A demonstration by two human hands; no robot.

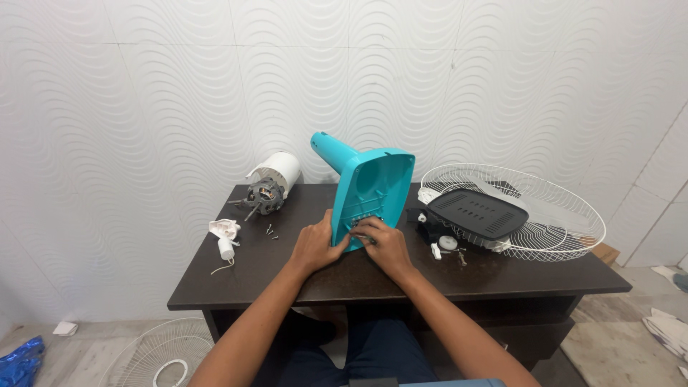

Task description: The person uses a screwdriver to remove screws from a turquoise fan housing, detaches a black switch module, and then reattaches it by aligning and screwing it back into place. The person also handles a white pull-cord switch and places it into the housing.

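A turquoise plastic fan base (pixel 373 186) stands tilted on its edge on the dark table (pixel 301 283), its open underside facing me and its neck pointing up and left. My left hand (pixel 315 247) grips the lower left edge of the base. Fingers of my right hand (pixel 383 244) are pinched at small parts inside the bottom of the underside. What the fingers hold is too small to tell.
A fan motor with a white cover (pixel 272 186) lies at the back left, with loose screws (pixel 271 231) and a small white part with a cord (pixel 225 240) nearby. To the right are a black plate (pixel 484 211), a white wire grille (pixel 545 208) and small fittings (pixel 448 247). Another grille (pixel 161 355) lies on the floor.
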